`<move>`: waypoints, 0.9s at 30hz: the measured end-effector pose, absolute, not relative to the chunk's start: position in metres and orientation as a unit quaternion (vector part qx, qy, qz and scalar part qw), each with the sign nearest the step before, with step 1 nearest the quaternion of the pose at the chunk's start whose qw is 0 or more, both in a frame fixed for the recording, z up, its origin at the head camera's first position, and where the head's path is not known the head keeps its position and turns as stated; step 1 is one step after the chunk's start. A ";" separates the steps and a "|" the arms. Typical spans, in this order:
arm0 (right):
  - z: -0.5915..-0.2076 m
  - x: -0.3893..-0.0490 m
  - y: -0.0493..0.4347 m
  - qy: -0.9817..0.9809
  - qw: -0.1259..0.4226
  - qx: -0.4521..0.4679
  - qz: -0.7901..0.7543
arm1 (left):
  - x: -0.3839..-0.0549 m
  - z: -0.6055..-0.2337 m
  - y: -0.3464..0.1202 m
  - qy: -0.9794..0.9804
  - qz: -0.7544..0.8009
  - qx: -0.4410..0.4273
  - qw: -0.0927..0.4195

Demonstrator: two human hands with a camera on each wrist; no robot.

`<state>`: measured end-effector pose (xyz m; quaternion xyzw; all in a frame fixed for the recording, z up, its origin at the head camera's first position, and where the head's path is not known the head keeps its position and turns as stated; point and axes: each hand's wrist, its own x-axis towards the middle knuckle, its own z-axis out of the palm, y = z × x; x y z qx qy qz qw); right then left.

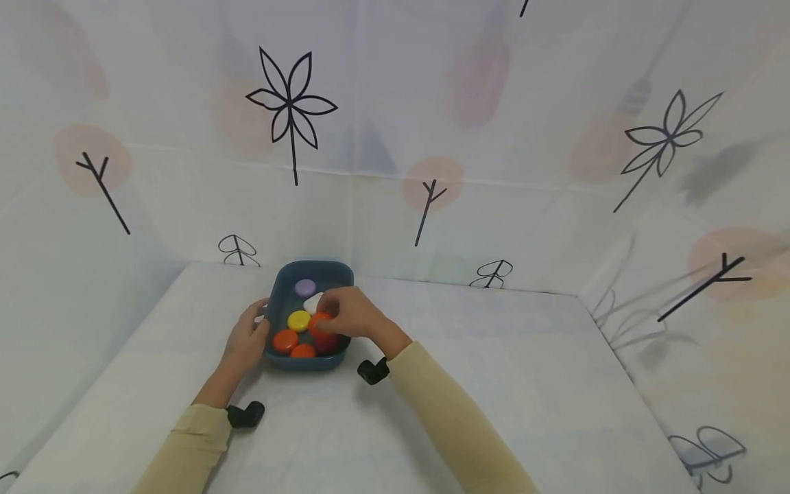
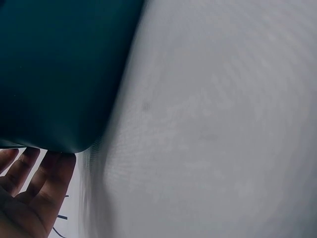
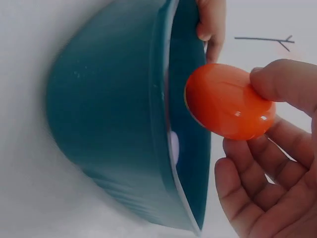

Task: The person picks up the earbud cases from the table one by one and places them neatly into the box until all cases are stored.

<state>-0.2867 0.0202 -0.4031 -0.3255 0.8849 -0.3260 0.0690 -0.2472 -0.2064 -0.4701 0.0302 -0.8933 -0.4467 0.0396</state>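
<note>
My right hand [image 1: 354,312] pinches a glossy, rounded orange piece [image 3: 230,101] between thumb and fingers, above the near right part of a dark teal tub [image 1: 296,363]. At the tub's left side, my left hand [image 1: 243,339] holds the rim. Its fingertips meet the outer wall in the left wrist view, and the thumb laps over the rim in the right wrist view. Inside the tub lie a purple piece [image 1: 305,288], a white piece [image 1: 311,303] partly behind the right hand, a yellow piece [image 1: 299,320], and orange and red pieces [image 1: 285,341] at the near end.
The tub stands on a white-covered table [image 1: 469,384]. Behind it rises a white cloth [image 1: 382,226] printed with black plant outlines and pale pink spots. Dark wrist cameras [image 1: 373,371] sit at both sleeve cuffs.
</note>
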 end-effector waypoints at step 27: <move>-0.396 -0.292 0.081 0.889 0.022 -0.276 -0.364 | -0.246 -0.472 -0.207 -0.893 -0.446 0.019 0.053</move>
